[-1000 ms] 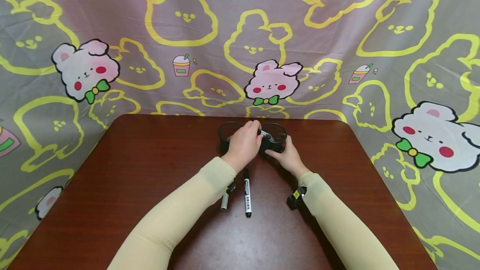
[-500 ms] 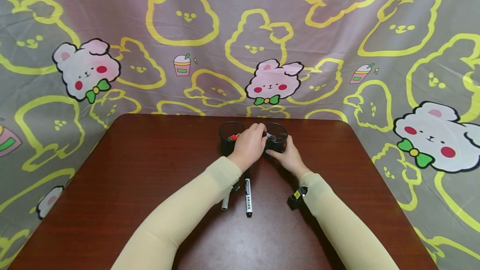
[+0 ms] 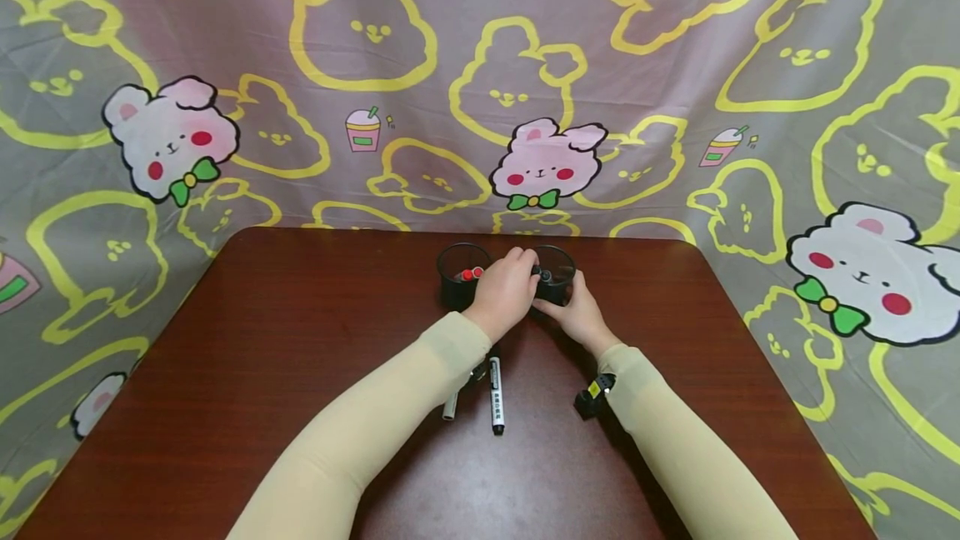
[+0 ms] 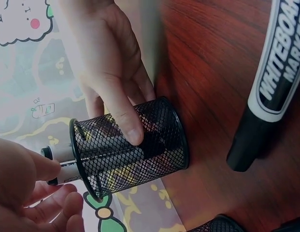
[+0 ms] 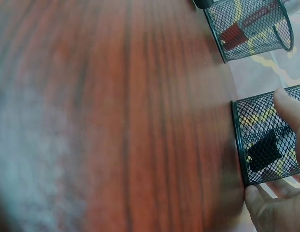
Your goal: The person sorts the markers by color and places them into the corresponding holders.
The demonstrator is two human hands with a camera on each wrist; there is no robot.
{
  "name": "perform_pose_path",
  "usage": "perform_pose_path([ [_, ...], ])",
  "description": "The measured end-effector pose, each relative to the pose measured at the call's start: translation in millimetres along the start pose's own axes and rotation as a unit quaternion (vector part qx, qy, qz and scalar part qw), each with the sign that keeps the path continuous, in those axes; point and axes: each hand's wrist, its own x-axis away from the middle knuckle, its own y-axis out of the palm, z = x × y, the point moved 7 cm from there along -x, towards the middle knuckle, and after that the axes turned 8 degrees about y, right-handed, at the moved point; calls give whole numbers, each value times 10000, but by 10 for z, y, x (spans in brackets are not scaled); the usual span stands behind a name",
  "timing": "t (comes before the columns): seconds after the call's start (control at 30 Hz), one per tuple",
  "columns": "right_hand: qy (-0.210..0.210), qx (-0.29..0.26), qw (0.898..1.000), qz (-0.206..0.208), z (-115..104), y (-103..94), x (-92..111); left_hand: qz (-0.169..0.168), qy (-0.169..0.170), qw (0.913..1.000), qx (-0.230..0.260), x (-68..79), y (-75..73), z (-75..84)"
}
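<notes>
My left hand (image 3: 502, 290) is at the mouth of the right-hand black mesh pen holder (image 4: 116, 179). Its thumb and fingers pinch the outer end of a whiteboard marker (image 4: 68, 170), whose body reaches down inside the mesh. Alongside it in the same holder is another marker (image 4: 65, 153) with a black end. Around the holder's side my right hand (image 3: 585, 319) keeps a grip, its thumb across the mesh in the left wrist view. Part of the left fingertips is hidden behind the markers and the hand itself.
To the left stands a second mesh pen holder (image 3: 455, 294) with red-ended markers (image 3: 468, 275) inside. A black-and-white whiteboard marker (image 3: 497, 394) lies on the brown table (image 3: 315, 340). Another marker (image 3: 450, 407) lies partly under the left sleeve. Patterned cloth (image 3: 420, 123) hangs behind.
My left hand has shifted right and slightly down, and the marker it holds has gone deeper into the right pen holder. The red-ended markers have come into view. The right hand stays put.
</notes>
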Motion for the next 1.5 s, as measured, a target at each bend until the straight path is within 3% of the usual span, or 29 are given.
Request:
perform_pose_path([
  [0.17,-61,7,10000,22,-16,-6,3,36,60,10000,-25,3,-2,21],
  [0.43,28,-17,10000,-33,-9,1,12,-173,-31,9998,5,44,-16,20],
  [0.7,5,35,9999,106,1,-5,14,-193,-32,9997,121,139,-129,8],
  [1.13,-3,28,9999,133,14,11,-13,-108,-39,9987,501,491,-346,-35],
  [1.3,10,32,9999,109,14,8,3,96,60,9983,566,620,-400,-12],
  [1.5,13,-38,9999,95,11,10,20,325,-96,9973,658,750,-501,-13],
])
